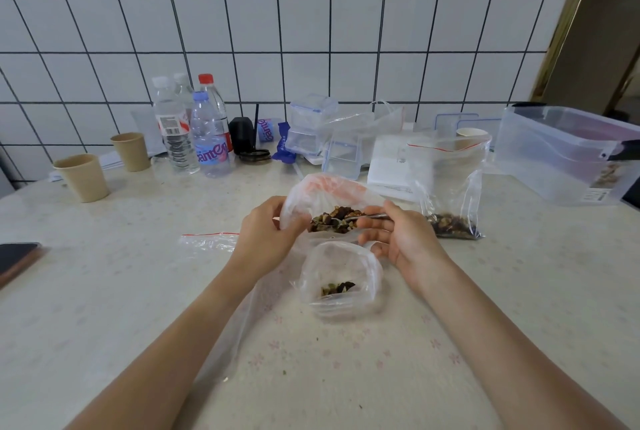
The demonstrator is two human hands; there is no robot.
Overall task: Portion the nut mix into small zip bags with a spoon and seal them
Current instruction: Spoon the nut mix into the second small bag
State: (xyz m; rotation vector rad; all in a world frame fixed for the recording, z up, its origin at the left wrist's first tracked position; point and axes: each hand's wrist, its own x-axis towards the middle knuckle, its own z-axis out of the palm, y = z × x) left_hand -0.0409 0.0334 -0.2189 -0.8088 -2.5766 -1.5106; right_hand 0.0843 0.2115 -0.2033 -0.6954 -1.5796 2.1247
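Now nut mix [334, 218] between both hands [266, 237], spoon [349, 219] in it.

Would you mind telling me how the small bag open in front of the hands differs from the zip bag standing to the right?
The small bag sits low and wide open, with no hand on it; the zip bag on the right stands taller, its red-lined top held up. The small bag holds only a few nuts, while the zip bag on the right holds a fuller layer across its bottom. Both are clear plastic, rest on the table, and contain nut mix.
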